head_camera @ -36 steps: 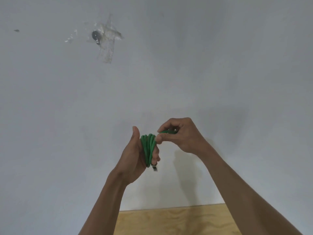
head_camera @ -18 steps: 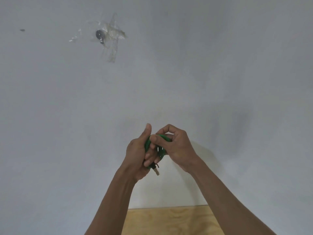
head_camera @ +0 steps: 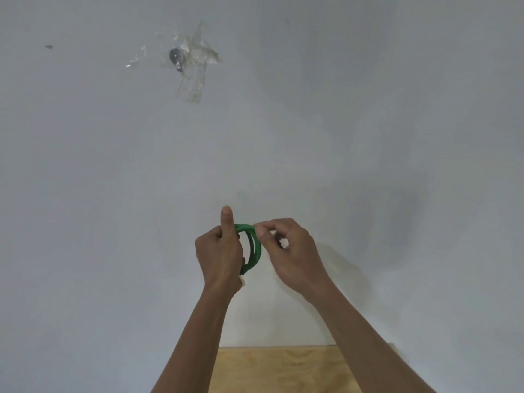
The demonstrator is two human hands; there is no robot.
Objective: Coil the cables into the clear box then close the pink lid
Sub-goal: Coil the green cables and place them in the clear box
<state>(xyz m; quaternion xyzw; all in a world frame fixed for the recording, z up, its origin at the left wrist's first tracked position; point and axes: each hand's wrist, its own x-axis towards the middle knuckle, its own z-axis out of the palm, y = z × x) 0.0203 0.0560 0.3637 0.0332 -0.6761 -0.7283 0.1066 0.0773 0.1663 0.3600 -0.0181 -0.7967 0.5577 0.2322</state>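
Observation:
A green cable (head_camera: 253, 248) is wound in several loops, held up in front of a grey wall. My left hand (head_camera: 219, 252) grips the coil from the left, thumb pointing up, and a pale plug end shows just below that hand. My right hand (head_camera: 292, 251) pinches the top of the loops between thumb and forefinger. Neither the clear box nor the pink lid is in view.
A light wooden tabletop (head_camera: 297, 370) shows at the bottom edge between my forearms. On the wall at the upper left, a small metal fitting (head_camera: 177, 56) sits under strips of clear tape.
The hands have drawn slightly apart, so the green loops show between them again. My right hand now pinches the top of the coil. The view has shifted a little.

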